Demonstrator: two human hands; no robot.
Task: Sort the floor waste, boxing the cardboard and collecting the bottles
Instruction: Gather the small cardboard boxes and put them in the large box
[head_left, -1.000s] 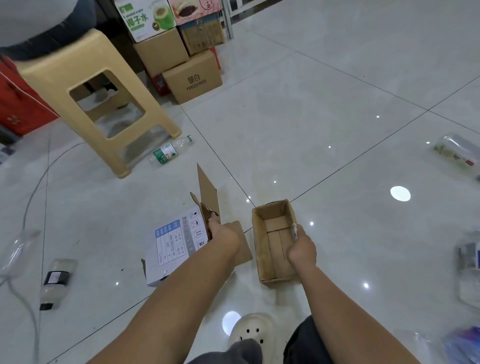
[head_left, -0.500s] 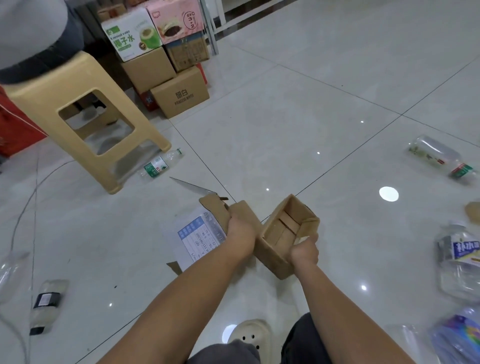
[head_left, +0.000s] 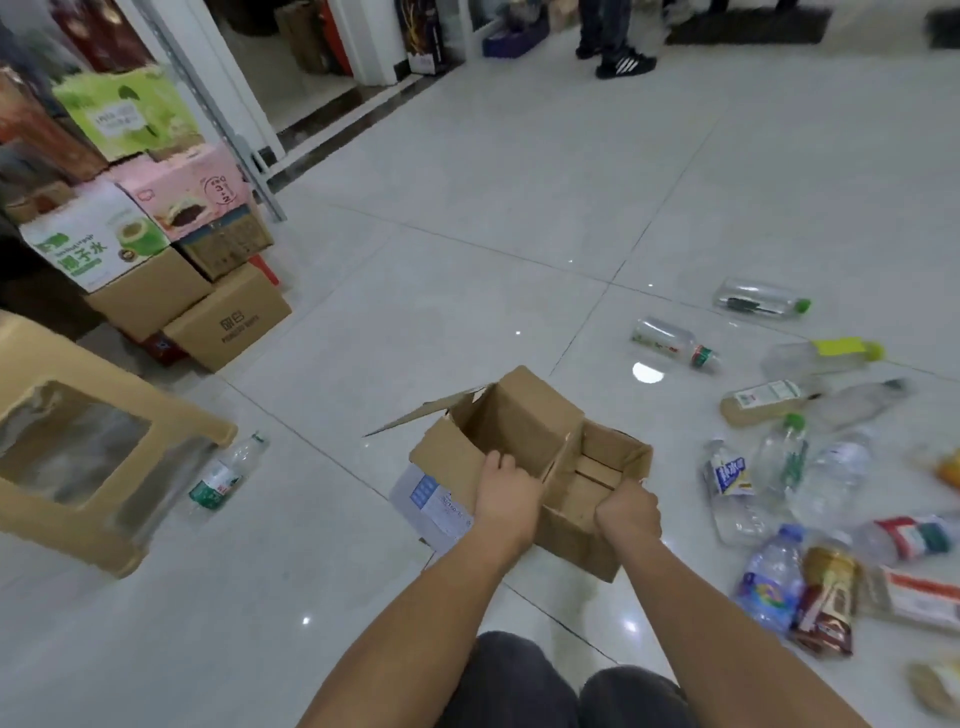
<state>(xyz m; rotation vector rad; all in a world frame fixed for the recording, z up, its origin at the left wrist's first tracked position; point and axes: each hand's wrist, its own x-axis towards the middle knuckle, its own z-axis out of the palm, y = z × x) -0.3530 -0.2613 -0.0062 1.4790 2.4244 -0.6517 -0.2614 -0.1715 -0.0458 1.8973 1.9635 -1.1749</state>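
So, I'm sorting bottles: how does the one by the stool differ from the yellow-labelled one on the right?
The bottle by the stool has a green label and lies alone on the floor; the yellow-labelled bottle has a yellow-green cap and lies among a scatter of other bottles. Both are clear plastic, on their sides, untouched.

The left hand (head_left: 506, 496) has brought the flat cardboard (head_left: 511, 415) against the box (head_left: 597, 467) — both now lifted together.

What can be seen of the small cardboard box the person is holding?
The small cardboard box is plain brown corrugated card, open-topped and empty, tilted with its opening toward the camera. The right hand grips its near rim; the left hand presses a flattened cardboard piece against its left side. Whether it touches the floor is unclear.
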